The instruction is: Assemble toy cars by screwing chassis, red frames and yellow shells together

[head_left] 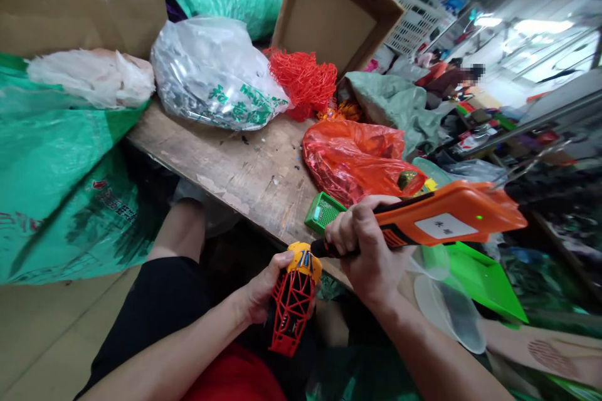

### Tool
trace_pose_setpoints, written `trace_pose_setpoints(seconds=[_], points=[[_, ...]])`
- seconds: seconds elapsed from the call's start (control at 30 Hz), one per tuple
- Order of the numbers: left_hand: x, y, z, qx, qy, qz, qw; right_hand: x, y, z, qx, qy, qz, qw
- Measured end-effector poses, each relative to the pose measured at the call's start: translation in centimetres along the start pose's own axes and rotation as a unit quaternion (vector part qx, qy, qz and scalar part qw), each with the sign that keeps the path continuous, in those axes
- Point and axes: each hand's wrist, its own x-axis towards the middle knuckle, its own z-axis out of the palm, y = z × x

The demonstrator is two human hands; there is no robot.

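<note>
In the head view, my left hand (266, 288) is closed around a toy car (297, 301) with a red lattice frame and a yellow front, held above my lap. My right hand (369, 244) grips an orange and black electric screwdriver (442, 216) with a white label and a small green light. Its dark nose points left and meets the yellow part of the car; the exact contact spot is too small to make out. A small green basket (324, 212) stands on the table just beyond my right hand.
On the wooden table (226, 166) lie a clear bag of dark parts (216, 75), a heap of red lattice parts (305, 81) and a red plastic bag (357, 156). A green tray (484, 279) is at right. Green sacks (61, 182) stand left. People (446, 81) work far back.
</note>
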Motion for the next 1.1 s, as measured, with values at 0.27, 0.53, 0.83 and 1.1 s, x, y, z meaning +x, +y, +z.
trace_pose_setpoints(seconds=[0.27, 0.53, 0.83, 1.1], points=[[0.0, 0.5, -0.6, -0.008, -0.041, 0.006, 0.999, 0.0, -0.1, 0.4, 0.030, -0.001, -0.010, 1.000], [-0.1, 0.9, -0.8, -0.017, -0.068, 0.014, 0.997, 0.5, 0.4, 1.4, 0.022, 0.011, -0.003, 1.000], [0.3, 1.2, -1.3, -0.020, -0.072, 0.008, 0.997, 0.4, 1.6, 1.3, -0.017, 0.030, 0.019, 0.999], [0.4, 0.9, -1.6, -0.027, -0.073, 0.016, 0.997, 0.7, 1.8, 1.1, -0.022, 0.033, 0.028, 0.999]])
